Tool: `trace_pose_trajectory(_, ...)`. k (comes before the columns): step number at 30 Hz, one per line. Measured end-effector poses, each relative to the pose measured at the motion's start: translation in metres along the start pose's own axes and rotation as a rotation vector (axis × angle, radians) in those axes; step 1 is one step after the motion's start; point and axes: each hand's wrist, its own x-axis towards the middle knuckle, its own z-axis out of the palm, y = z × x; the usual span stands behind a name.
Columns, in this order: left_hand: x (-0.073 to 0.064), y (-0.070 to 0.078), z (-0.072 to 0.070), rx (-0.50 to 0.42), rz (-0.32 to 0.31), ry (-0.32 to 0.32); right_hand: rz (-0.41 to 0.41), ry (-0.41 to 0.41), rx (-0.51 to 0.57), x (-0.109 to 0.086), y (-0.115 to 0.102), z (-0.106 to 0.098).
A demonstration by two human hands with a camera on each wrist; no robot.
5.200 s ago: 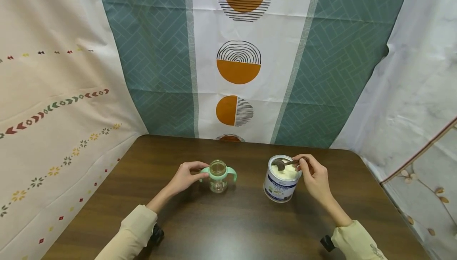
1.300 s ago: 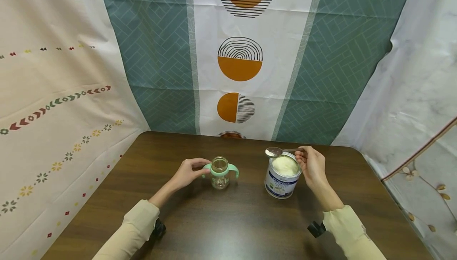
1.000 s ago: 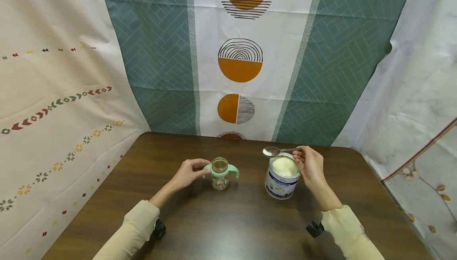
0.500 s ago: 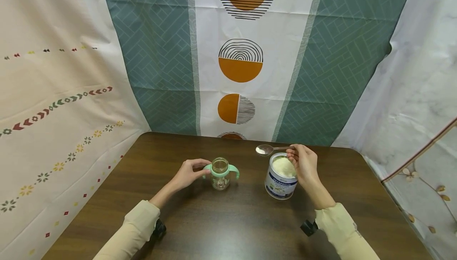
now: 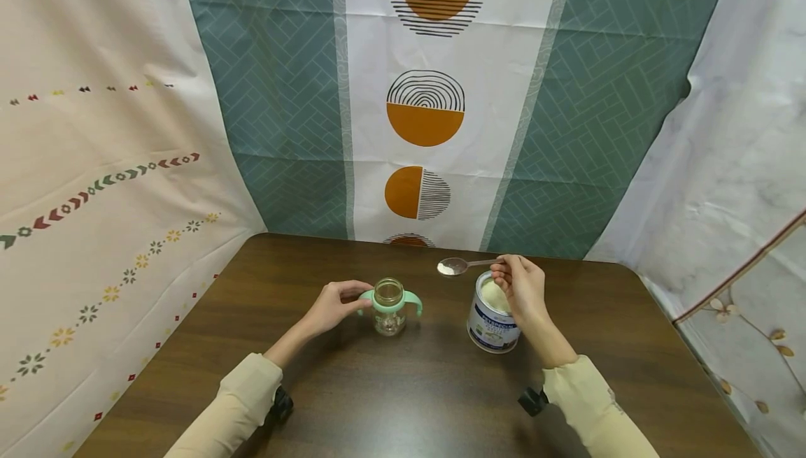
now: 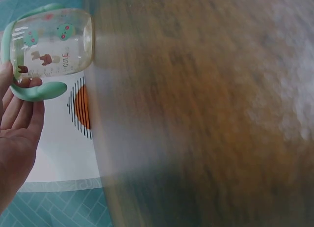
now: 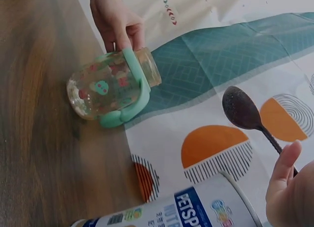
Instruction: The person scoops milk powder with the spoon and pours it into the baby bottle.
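Note:
A clear baby bottle with a mint-green collar and two handles stands upright and uncapped on the dark wooden table. My left hand pinches its left handle; in the left wrist view the fingers lie behind the green handle. My right hand grips a spoon by the end of its handle, the bowl pointing left with a little white powder in it. Below that hand stands an open can of pale powder, partly covered by the fingers. The spoon's bowl is in the air between can and bottle.
A patterned cloth hangs behind the table's far edge. Pale cloths stand at the left and right sides. Dark wrist cameras sit by both sleeves, the right one above the table.
The spoon has come out of the can with powder, and my right hand has carried it left toward the bottle. My left hand has stayed on the bottle's handle.

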Motion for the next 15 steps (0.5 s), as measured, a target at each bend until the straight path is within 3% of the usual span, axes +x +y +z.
trace_pose_trajectory(15, -0.001, 0.001, -0.001, -0.003, -0.01, -0.005, 0.015, -0.046, -0.05, -0.004, 0.011, 0.022)
